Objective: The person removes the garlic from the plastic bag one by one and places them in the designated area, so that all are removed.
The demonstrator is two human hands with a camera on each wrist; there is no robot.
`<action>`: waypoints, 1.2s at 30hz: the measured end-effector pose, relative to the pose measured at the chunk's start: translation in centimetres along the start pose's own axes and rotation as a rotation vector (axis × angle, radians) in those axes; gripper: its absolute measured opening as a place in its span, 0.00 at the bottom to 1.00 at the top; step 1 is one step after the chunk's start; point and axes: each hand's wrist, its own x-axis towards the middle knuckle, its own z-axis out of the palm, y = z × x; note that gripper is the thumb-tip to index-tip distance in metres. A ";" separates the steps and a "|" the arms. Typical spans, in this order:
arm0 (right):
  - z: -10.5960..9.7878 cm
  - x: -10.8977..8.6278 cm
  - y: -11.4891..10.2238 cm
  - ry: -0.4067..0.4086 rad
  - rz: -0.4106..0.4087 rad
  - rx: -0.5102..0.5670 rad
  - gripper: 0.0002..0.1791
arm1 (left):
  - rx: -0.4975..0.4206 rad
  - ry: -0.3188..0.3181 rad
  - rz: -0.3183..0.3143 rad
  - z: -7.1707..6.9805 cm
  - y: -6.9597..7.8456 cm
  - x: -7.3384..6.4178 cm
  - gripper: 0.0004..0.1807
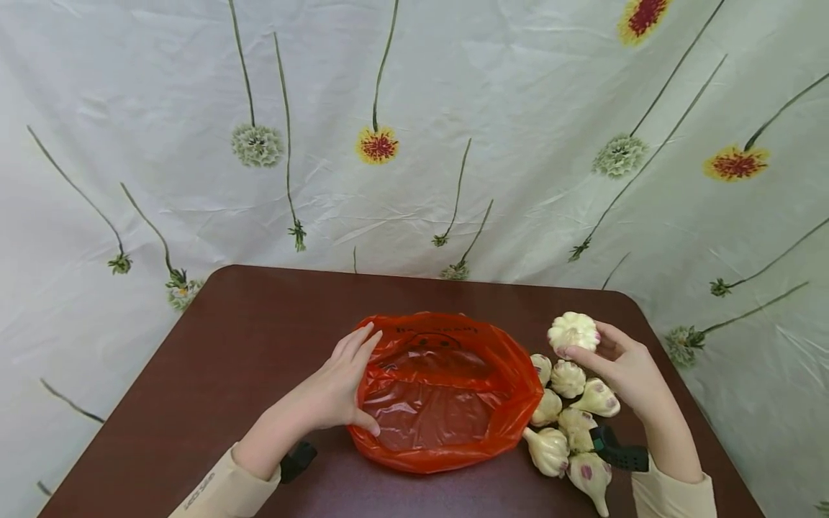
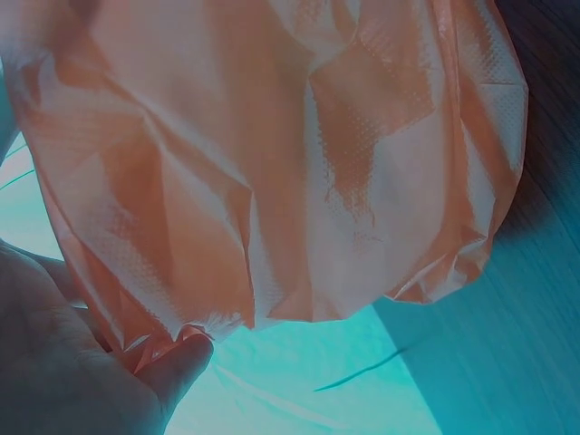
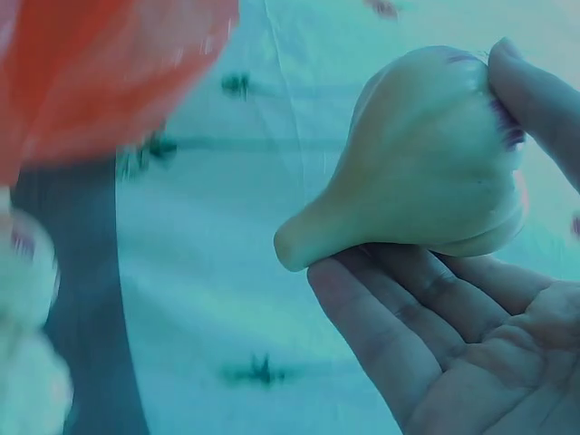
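A red plastic bag (image 1: 440, 460) stands on the brown table with its mouth spread wide and a printed face on its inner far side. My left hand (image 1: 333, 392) holds the bag's left rim, fingers spread along the edge. In the left wrist view the thumb (image 2: 186, 367) pinches the bag's crinkled edge (image 2: 263, 227). Raised at the right, my right hand (image 1: 631, 370) grips a garlic bulb (image 1: 573, 332) between thumb and fingers. The right wrist view shows that bulb (image 3: 426, 159) pale with purple marks, its stem pointing down and left.
Several more garlic bulbs (image 1: 576, 424) lie in a cluster against the bag's right side. The brown table (image 1: 272, 309) extends left of the bag and behind it. A white flower-patterned cloth (image 1: 414, 173) hangs beyond the far edge.
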 end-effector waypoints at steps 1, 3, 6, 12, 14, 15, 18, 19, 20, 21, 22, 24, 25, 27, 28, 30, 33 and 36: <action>-0.3 -0.2 0.6 0.006 0.022 0.003 0.46 | 0.000 0.002 0.000 0.0 0.0 0.0 0.72; -0.8 -0.5 2.0 0.008 0.070 0.025 0.46 | 0.003 0.007 0.002 0.0 -0.1 -0.1 0.72; -1.2 -1.1 4.1 -0.015 0.154 0.026 0.49 | 0.007 0.015 0.007 0.1 -0.1 -0.1 0.72; -1.7 -2.0 7.3 -0.069 0.280 -0.005 0.53 | 0.011 0.019 0.020 0.1 -0.1 -0.1 0.72; -1.8 -2.1 8.2 -0.091 0.321 -0.014 0.55 | 0.012 0.019 0.021 0.1 -0.2 -0.1 0.72; -1.8 -2.1 8.6 -0.102 0.333 -0.020 0.55 | 0.013 0.019 0.021 0.1 -0.2 -0.1 0.72; -1.6 -2.4 9.9 -0.116 0.362 -0.044 0.56 | 0.009 0.019 0.020 0.1 -0.2 -0.1 0.72; -1.5 -2.5 10.4 -0.119 0.364 -0.056 0.55 | 0.008 0.018 0.019 0.1 -0.2 -0.1 0.72; -1.4 -2.6 10.9 -0.122 0.362 -0.073 0.54 | 0.006 0.017 0.017 0.2 -0.2 -0.1 0.72; -1.3 -2.7 11.4 -0.126 0.360 -0.094 0.54 | 0.004 0.016 0.016 0.2 -0.2 -0.1 0.72; -1.1 -2.8 11.8 -0.131 0.361 -0.113 0.54 | 0.001 0.015 0.015 0.2 -0.2 -0.2 0.72; -0.8 -3.0 12.6 -0.150 0.359 -0.146 0.53 | -0.002 0.015 0.014 0.2 -0.3 -0.2 0.72; -0.6 -3.0 13.0 -0.159 0.359 -0.159 0.53 | -0.003 0.016 0.013 0.2 -0.3 -0.2 0.72; -0.3 -3.1 13.5 -0.183 0.374 -0.177 0.54 | -0.003 0.017 0.015 0.2 -0.3 -0.2 0.72; -0.1 -3.2 13.7 -0.192 0.378 -0.175 0.54 | -0.002 0.017 0.015 0.2 -0.2 -0.2 0.72; 0.2 -3.2 14.1 -0.208 0.385 -0.173 0.55 | -0.001 0.017 0.016 0.1 -0.2 -0.2 0.72; 0.5 -3.3 14.2 -0.217 0.385 -0.151 0.52 | 0.000 0.015 0.015 0.1 -0.2 -0.2 0.72; 0.7 -3.3 14.2 -0.218 0.358 -0.137 0.48 | 0.002 0.014 0.014 0.1 -0.2 -0.1 0.72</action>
